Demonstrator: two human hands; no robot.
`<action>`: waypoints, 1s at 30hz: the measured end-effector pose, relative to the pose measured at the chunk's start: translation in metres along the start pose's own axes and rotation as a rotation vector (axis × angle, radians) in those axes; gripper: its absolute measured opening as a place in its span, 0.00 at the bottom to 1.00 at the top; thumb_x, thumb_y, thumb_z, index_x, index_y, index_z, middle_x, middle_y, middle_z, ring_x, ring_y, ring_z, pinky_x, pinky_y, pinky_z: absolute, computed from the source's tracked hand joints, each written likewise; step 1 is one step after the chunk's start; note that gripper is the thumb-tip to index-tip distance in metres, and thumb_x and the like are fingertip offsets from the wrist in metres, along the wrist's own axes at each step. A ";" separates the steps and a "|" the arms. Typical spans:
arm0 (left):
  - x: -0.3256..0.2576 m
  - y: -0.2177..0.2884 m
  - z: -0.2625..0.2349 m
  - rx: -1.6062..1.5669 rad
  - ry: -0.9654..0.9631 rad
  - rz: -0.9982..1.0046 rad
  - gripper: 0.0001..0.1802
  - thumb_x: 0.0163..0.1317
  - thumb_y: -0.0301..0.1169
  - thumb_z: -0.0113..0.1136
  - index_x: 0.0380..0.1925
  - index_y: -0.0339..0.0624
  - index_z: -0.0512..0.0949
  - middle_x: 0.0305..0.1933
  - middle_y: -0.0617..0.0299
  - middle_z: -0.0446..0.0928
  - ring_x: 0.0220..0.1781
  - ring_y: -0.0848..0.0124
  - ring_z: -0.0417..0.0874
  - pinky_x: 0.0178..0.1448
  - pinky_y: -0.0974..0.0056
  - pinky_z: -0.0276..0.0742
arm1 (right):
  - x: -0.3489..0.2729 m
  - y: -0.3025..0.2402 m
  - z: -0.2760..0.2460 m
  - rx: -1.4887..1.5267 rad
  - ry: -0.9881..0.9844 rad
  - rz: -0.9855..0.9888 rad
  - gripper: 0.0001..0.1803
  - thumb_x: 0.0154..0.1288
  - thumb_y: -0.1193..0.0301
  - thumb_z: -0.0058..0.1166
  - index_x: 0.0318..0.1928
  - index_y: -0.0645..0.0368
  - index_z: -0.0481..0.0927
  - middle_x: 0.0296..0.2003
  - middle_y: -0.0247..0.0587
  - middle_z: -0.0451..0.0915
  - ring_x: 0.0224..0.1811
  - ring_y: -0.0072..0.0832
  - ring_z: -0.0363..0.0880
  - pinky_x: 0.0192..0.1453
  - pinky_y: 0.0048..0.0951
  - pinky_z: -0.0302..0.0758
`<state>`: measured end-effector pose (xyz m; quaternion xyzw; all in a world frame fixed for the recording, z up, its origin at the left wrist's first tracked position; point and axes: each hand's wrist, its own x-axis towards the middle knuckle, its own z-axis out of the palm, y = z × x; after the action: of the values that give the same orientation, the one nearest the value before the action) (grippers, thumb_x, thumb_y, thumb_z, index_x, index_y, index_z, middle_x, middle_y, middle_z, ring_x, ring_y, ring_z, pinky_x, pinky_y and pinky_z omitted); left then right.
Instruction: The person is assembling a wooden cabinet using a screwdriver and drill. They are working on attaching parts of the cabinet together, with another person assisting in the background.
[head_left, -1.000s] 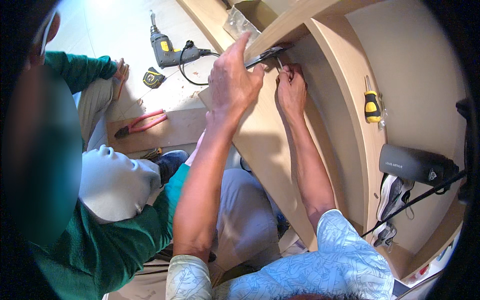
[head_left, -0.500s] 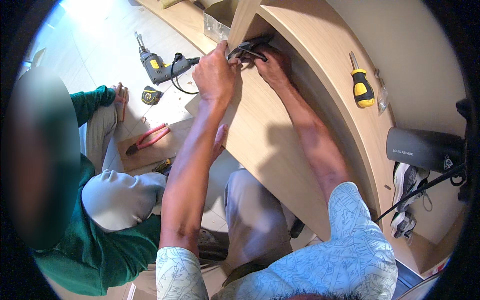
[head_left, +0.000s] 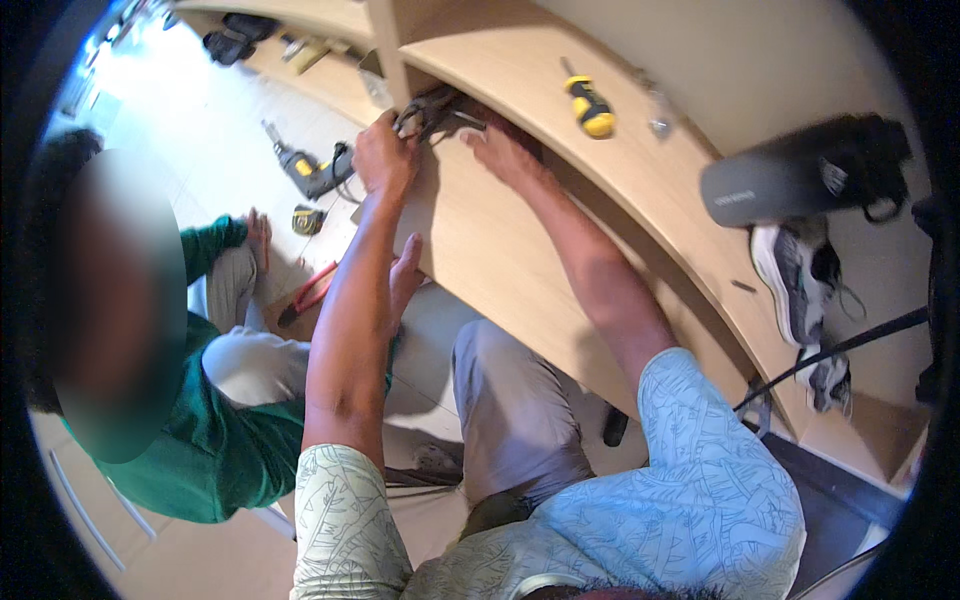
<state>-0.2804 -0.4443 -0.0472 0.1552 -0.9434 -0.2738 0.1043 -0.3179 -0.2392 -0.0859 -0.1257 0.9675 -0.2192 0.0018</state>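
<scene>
Both arms reach forward over a wide pale wooden panel (head_left: 520, 270) to a corner beside an upright wooden post (head_left: 386, 50). My left hand (head_left: 385, 158) is closed at the panel's far end, its fingertips against a dark tool (head_left: 432, 108); what they grip is hidden. My right hand (head_left: 503, 152) is at the tool's other side, around its handle, thumb toward the panel and the other fingers mostly hidden in the recess. The tool has a pliers-like shape, but blur hides its exact kind.
A co-worker in a green sleeve (head_left: 215, 248) sits at the left, one hand (head_left: 405, 270) by the panel's near edge. A drill (head_left: 315, 177), tape measure (head_left: 308, 220) and red-handled pliers (head_left: 308, 295) lie left. A screwdriver (head_left: 590, 106), black bottle (head_left: 800, 172) and shoes (head_left: 790, 285) are right.
The view has shifted, so the shelf and tools appear further left. My hands stay at the same corner with the dark tool; my right thumb now shows stretched out. More of the co-worker's hand shows.
</scene>
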 end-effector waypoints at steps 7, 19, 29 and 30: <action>-0.015 0.001 -0.021 -0.026 -0.140 -0.052 0.51 0.56 0.45 0.85 0.78 0.49 0.72 0.58 0.38 0.88 0.60 0.43 0.90 0.65 0.44 0.84 | -0.178 -0.073 -0.126 0.359 0.238 -0.169 0.19 0.73 0.79 0.56 0.62 0.60 0.79 0.50 0.56 0.81 0.54 0.55 0.84 0.59 0.52 0.82; -0.317 -0.005 -0.056 -0.656 -0.071 -0.161 0.21 0.70 0.23 0.67 0.63 0.33 0.83 0.50 0.47 0.90 0.48 0.61 0.93 0.55 0.58 0.88 | -0.178 -0.068 -0.247 -0.221 0.751 -0.063 0.23 0.68 0.73 0.67 0.63 0.55 0.84 0.53 0.47 0.85 0.55 0.48 0.86 0.61 0.48 0.83; -0.342 -0.026 0.008 -1.336 -0.834 -0.726 0.30 0.82 0.32 0.58 0.75 0.27 0.63 0.76 0.44 0.73 0.78 0.50 0.75 0.80 0.50 0.76 | -0.430 -0.066 -0.161 0.203 0.598 -0.053 0.18 0.69 0.75 0.67 0.59 0.57 0.85 0.50 0.47 0.87 0.54 0.45 0.85 0.62 0.47 0.79; -0.340 -0.022 0.011 -1.381 -0.835 -0.758 0.27 0.84 0.35 0.55 0.73 0.30 0.65 0.71 0.49 0.76 0.77 0.51 0.76 0.79 0.47 0.76 | -0.451 -0.055 -0.162 0.184 0.627 0.011 0.18 0.68 0.76 0.67 0.58 0.58 0.85 0.49 0.46 0.87 0.53 0.44 0.85 0.62 0.47 0.79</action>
<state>0.0382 -0.3373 -0.1060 0.2469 -0.4146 -0.8315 -0.2753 0.1222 -0.1087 0.0603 -0.0460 0.8978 -0.3336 -0.2838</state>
